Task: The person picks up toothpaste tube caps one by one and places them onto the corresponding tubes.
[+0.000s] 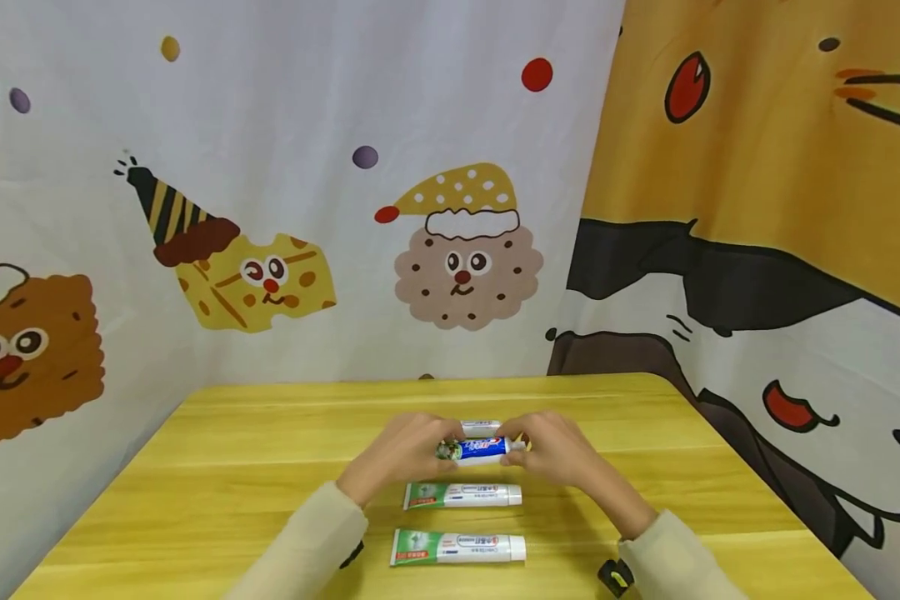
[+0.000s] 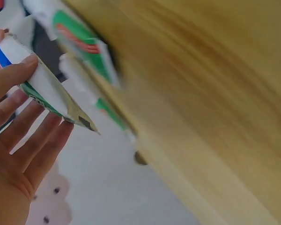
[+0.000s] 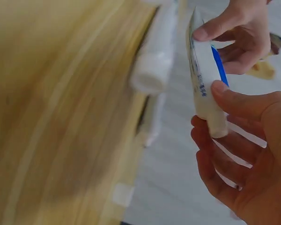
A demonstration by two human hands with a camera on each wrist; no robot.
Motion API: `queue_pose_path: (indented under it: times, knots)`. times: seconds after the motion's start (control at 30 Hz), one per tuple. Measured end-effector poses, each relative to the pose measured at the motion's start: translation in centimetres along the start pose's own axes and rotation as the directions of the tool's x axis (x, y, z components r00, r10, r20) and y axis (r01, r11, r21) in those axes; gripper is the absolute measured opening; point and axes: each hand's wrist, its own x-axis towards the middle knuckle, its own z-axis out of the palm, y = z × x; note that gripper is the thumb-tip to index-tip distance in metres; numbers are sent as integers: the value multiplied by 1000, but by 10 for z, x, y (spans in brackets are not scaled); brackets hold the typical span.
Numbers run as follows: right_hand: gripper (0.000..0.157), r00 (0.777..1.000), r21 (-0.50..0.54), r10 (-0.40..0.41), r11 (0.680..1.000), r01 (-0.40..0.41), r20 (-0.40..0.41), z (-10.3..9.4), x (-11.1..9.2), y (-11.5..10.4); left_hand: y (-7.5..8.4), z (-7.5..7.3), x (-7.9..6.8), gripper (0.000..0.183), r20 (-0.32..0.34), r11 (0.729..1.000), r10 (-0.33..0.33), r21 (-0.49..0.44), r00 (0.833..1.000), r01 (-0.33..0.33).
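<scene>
A blue and white toothpaste tube [image 1: 483, 450] is held sideways between both hands above the table. My left hand [image 1: 414, 450] pinches its flat crimped end, thumb on one face and fingers behind, as the left wrist view shows. At the capped end, my right hand [image 1: 558, 450] pinches the tube between thumb and fingers. In the right wrist view the tube's white back [image 3: 203, 75] faces the camera. A white and green toothpaste tube [image 1: 461, 496] lies just nearer than the hands, and another green-ended tube [image 1: 457, 548] is nearest me. Beyond the held tube is a partly hidden white tube [image 1: 480, 428].
The tubes lie in a column on a yellow wood-grain table [image 1: 270, 467], caps to the right. A cartoon-printed curtain [image 1: 285, 125] hangs behind the table and along its sides. A dark wrist strap piece [image 1: 615, 577] shows by the right sleeve.
</scene>
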Motion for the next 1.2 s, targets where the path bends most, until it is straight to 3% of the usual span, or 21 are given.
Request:
queue_pose_path:
  times: [0.13, 0.27, 0.5, 0.7, 0.8, 0.93, 1.07, 1.2]
  knots:
    - [24, 995, -44, 27, 999, -23, 91, 9, 12, 16, -7, 13, 14, 35, 85, 1000, 4, 19, 996, -5]
    - [25, 988, -106, 32, 994, -16, 149, 22, 19, 26, -10, 21, 22, 33, 145, 999, -33, 34, 989, 28]
    - [23, 983, -130, 47, 991, -23, 180, 29, 27, 24, -8, 21, 27, 33, 177, 995, -87, 56, 980, 78]
    - [29, 967, -150, 88, 987, -52, 240, 20, 30, 18, -9, 20, 27, 40, 184, 995, -95, 59, 978, 85]
    - [32, 965, -101, 105, 991, -83, 239, 3, 33, 23, -12, 13, 29, 40, 147, 996, -82, 32, 986, 78]
    - [22, 981, -51, 116, 993, -110, 156, -14, 41, 44, -18, 2, 39, 32, 104, 997, -62, 54, 993, 57]
    - [23, 966, -109, 181, 981, -163, 183, -9, 46, 64, -18, 3, 53, 41, 173, 993, -87, 88, 981, 73]
    - [28, 950, -249, 233, 952, -179, 209, 2, 43, 78, -15, 12, 67, 51, 244, 992, -116, 73, 963, 101]
